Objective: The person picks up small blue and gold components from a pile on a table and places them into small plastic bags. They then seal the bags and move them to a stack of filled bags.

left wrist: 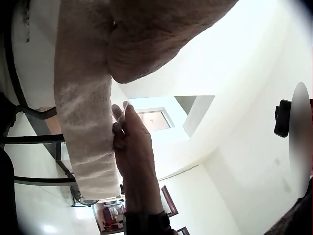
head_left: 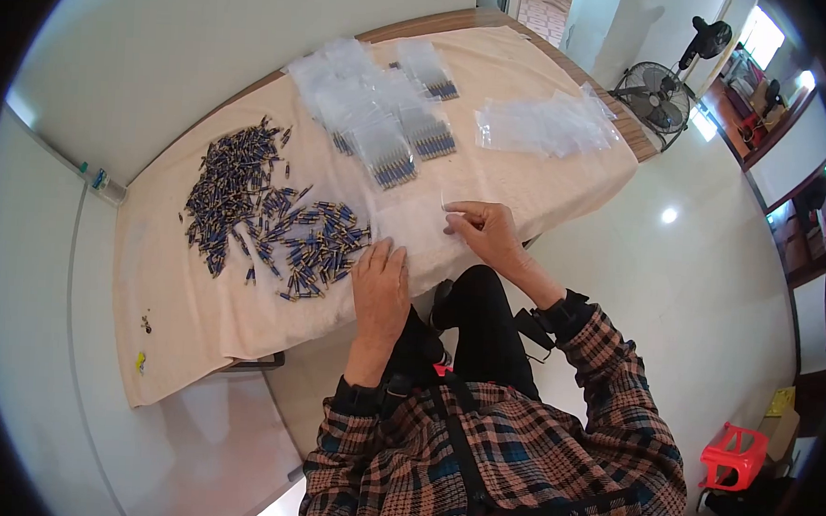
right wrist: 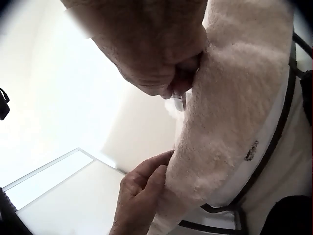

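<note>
In front of the person, a clear plastic bag point(head_left: 413, 225) lies flat on the cloth near the table's edge. The right hand point(head_left: 489, 236) pinches the bag's right side between thumb and index finger, and the rim there is raised. On the left corner of the bag rests the left hand point(head_left: 380, 289), fingers extended and pressing down. Beside those fingertips spreads a loose heap of small blue pieces with brass-coloured ends point(head_left: 318, 248). The right wrist view catches the left hand point(right wrist: 139, 193) at the cloth's edge, its fingertips partly hidden.
A larger pile of the same blue pieces point(head_left: 225, 192) sits farther left. Filled bags point(head_left: 395, 159) lie in a stack at the back, with flat clear bags point(head_left: 546, 125) to their right. A peach cloth point(head_left: 195, 312) covers the table. A fan point(head_left: 660, 98) stands beyond it.
</note>
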Demonstrator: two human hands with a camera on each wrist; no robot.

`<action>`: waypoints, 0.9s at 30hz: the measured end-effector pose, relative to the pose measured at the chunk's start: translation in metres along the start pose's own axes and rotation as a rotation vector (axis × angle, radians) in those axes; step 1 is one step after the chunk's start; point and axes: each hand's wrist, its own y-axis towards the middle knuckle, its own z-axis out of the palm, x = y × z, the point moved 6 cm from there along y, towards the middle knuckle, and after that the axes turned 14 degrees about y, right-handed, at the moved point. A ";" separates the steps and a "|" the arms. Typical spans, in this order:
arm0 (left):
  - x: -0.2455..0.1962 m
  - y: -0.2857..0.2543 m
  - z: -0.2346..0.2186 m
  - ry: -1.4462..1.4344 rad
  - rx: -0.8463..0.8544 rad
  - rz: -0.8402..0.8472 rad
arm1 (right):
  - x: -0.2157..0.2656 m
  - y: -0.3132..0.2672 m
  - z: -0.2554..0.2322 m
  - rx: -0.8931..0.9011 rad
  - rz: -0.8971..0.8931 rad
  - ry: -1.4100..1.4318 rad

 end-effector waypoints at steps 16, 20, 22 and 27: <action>-0.007 0.000 -0.001 0.033 0.013 0.026 | 0.017 -0.038 -0.013 -0.128 -0.409 -0.054; -0.004 -0.002 0.000 -0.015 -0.034 0.005 | 0.009 -0.036 -0.021 -0.141 -0.310 0.023; -0.004 -0.003 0.002 -0.019 -0.032 0.041 | 0.008 -0.037 -0.023 -0.160 -0.284 0.031; 0.019 -0.011 -0.012 -0.030 -0.049 -0.016 | -0.004 -0.032 -0.021 -0.174 -0.290 0.051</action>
